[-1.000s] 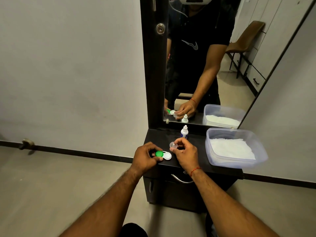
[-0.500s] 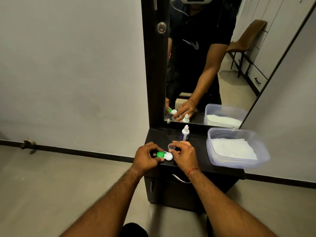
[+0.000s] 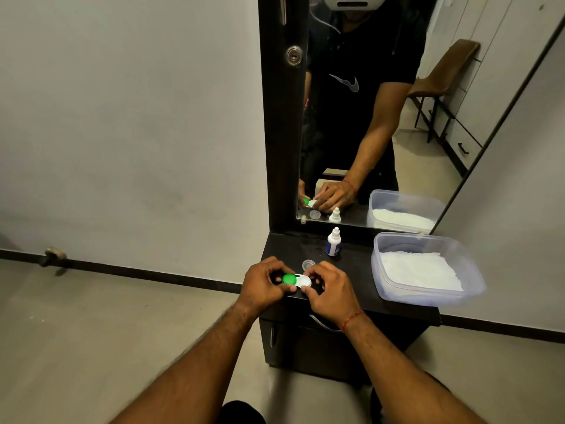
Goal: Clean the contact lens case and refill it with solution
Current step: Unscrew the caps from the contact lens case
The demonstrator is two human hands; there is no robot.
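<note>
At frame centre, the left hand (image 3: 265, 283) and right hand (image 3: 328, 289) both grasp the lens case (image 3: 296, 280) over the dark surface (image 3: 360, 270); a clear cap (image 3: 308, 265) and bottle (image 3: 333, 243) stand just above.

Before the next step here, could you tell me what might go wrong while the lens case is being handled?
The contact lens case is held by the left hand and right hand right at the front edge of the dark cabinet top; a slipped grip could drop it to the floor. The small clear cap lies loose just behind the right hand's fingers and might get knocked off. The solution bottle stands upright nearby and could be tipped on a reach.
</note>
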